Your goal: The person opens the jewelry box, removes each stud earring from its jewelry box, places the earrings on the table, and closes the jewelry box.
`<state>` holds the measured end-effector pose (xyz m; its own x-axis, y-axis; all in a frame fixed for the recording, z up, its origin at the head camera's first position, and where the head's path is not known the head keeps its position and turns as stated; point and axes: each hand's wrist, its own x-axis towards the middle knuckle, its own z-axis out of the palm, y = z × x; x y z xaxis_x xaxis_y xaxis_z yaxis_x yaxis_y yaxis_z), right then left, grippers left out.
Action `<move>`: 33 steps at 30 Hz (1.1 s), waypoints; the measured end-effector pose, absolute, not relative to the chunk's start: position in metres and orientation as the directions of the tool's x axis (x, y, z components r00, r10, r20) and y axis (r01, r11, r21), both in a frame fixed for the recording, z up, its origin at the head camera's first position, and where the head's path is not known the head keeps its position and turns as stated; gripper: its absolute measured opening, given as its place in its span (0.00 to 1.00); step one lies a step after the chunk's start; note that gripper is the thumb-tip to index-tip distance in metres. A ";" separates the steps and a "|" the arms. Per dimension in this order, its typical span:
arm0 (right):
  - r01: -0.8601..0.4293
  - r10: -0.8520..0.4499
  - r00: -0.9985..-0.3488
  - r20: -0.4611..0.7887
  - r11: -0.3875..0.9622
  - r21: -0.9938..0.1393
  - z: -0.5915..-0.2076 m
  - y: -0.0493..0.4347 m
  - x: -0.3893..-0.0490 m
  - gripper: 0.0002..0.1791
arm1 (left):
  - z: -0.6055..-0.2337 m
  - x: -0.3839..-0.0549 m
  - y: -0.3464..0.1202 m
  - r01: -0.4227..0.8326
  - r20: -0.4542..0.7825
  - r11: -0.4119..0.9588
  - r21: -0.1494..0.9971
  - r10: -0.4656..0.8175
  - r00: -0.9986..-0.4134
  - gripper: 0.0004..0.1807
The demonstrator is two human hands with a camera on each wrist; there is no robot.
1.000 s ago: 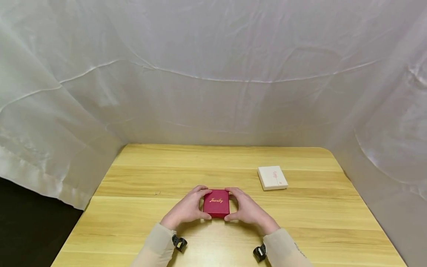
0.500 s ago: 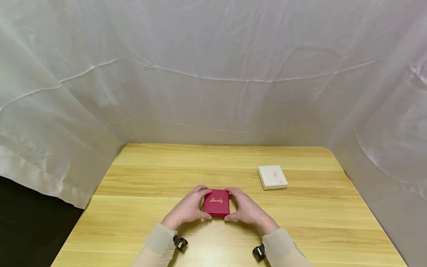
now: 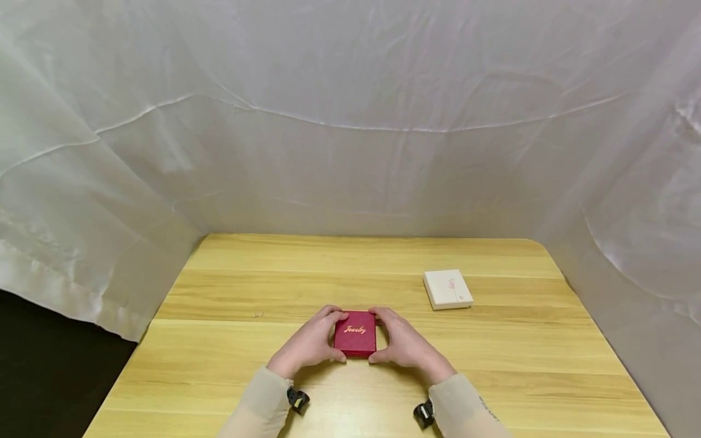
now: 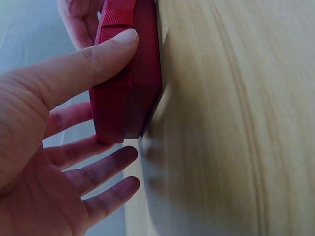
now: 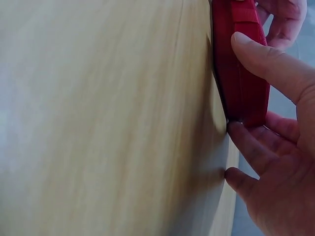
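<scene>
A pale, wrinkled fabric backdrop (image 3: 356, 170) encloses a light wood-grain surface (image 3: 219, 280). Near the middle of its front half is a red box (image 3: 355, 336) with "Jewelry" in gold script on top, between a person's left hand (image 3: 309, 342) and right hand (image 3: 402, 342). Farther back, to the right and well apart, lies a white box (image 3: 449, 289) with a small pink design.

The step in hand appears to be steadying the red box. Doing it well likely means light, matched pressure from both sides, the box level, and the thumbs low on the near face so neither side tips.

Both hands pinch the box between thumb and fingers. In the left wrist view, the thumb rests on the near side beside a ribbed red tab (image 4: 119, 17); the two lowest fingers (image 4: 114, 195) spread clear. The right thumb mirrors it, its little finger apart from the box.
</scene>
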<state>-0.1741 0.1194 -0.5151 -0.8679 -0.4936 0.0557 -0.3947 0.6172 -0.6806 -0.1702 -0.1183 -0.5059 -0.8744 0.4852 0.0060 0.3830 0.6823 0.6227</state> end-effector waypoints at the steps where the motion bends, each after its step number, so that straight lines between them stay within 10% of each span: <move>1: -0.393 -0.493 -0.869 0.053 0.619 -0.681 -0.515 0.119 -0.174 0.51 | -0.506 -0.170 -0.118 0.382 0.005 0.684 0.621 0.484 -0.875 0.45; 19: -0.344 -0.496 -0.868 0.005 0.595 -0.726 -0.519 0.126 -0.171 0.55 | -0.501 -0.161 -0.123 0.320 -0.063 0.705 0.633 0.458 -0.887 0.46; 33: -0.298 -0.442 -0.897 0.007 0.592 -0.749 -0.502 0.122 -0.163 0.39 | -0.496 -0.156 -0.117 0.269 0.000 0.689 0.673 0.363 -0.932 0.31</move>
